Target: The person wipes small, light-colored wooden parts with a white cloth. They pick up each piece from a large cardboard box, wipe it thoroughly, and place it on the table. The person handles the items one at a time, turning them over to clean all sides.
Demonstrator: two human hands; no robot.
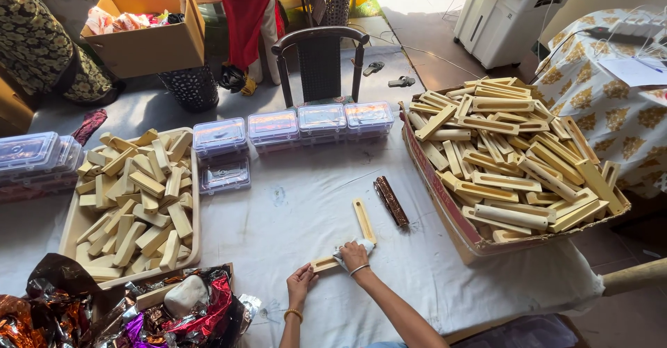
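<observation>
Wooden strip point(324, 264) under both hands' fingers point(303, 276)

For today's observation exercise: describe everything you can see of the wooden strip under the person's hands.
The wooden strip is pale, flat, light-coloured wood with a raised edge, lying level on the white cloth. The left hand steadies its near end; the right hand presses a white rag on its other end. A matching strip lies beside it.

Beside the cardboard box of wooden pieces point(445, 202), the right hand point(354, 256) covers part of a wooden holder point(324, 264). A white cloth point(364, 245) is mostly hidden beneath it. Both forearms leave the bottom edge.
</observation>
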